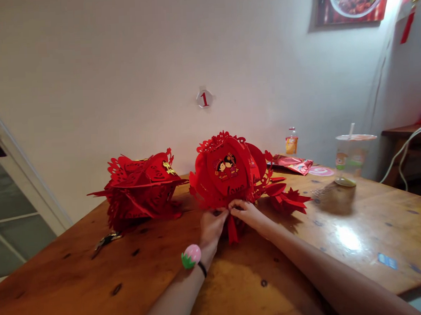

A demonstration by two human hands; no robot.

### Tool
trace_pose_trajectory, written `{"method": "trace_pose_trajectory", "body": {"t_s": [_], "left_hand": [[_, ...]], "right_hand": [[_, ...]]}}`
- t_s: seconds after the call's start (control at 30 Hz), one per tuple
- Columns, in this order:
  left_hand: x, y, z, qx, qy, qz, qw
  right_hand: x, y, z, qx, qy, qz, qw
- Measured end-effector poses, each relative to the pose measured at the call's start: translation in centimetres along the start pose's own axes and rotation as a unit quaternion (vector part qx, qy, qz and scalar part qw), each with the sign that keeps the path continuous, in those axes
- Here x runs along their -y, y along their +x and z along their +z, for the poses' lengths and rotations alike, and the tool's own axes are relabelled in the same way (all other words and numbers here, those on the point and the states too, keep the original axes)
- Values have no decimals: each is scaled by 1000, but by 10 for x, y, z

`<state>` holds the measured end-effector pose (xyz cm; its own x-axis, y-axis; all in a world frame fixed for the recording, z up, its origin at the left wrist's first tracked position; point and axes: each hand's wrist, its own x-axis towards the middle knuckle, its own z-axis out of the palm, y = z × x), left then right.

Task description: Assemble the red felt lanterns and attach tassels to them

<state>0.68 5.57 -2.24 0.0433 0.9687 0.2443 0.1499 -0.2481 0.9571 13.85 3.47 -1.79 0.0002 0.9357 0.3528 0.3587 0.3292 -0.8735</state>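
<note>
A round red paper lantern (228,168) with two cartoon figures on its front panel stands on the wooden table (132,284). At its lower edge my left hand (214,225) and my right hand (247,213) meet, fingertips pinched together on the red paper. A red strip (232,229) hangs down just below my fingers. The fingers of my left hand are partly hidden. On my left wrist is a black band with a pink and green strawberry ornament (191,256). Left of the lantern lies a second, flatter cluster of red paper lantern pieces (145,191).
Keys (107,240) lie at the left. Further right are red paper tassel pieces (290,201), a red wrapper (290,164), a small bottle (291,141) and a clear cup with a straw (352,162). The wall rises behind the table.
</note>
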Motion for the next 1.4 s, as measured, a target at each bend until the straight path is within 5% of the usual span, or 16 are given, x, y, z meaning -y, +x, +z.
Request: {"method": "trace_pose_trajectory", "body": {"t_s": [0.27, 0.43, 0.7, 0.83, 0.93, 1.0, 1.1, 1.2, 1.3, 1.4], "left_hand": [[-7, -10, -4, 73, -175, -40, 981], [-8, -8, -5, 50, -205, -42, 977], [-11, -3, -8, -14, -119, 29, 992], [-20, -13, -8, 23, -43, 88, 995], [-26, -23, -4, 63, 42, 147, 986], [-27, -27, 0, 64, 60, 170, 982], [-25, -29, 3, 58, 46, 175, 982], [-24, -28, 3, 51, 42, 176, 982], [-24, -27, 2, 45, 58, 183, 980], [-23, -27, 2, 41, 64, 183, 980]], "right_hand": [[0, -3, 4, 15, 62, 9, 998], [8, -8, 3, 35, 136, 14, 990], [25, -8, -7, -15, 218, 69, 974], [43, -14, -10, 2, 276, 69, 959], [69, -23, -30, 38, 256, -11, 966], [85, -30, -55, -43, 235, -91, 967], [87, -35, -103, -241, 271, -184, 913], [57, -26, -138, -376, 239, -124, 887], [24, -13, -147, -405, 27, 0, 914], [16, -9, -133, -498, -215, -59, 838]]}}
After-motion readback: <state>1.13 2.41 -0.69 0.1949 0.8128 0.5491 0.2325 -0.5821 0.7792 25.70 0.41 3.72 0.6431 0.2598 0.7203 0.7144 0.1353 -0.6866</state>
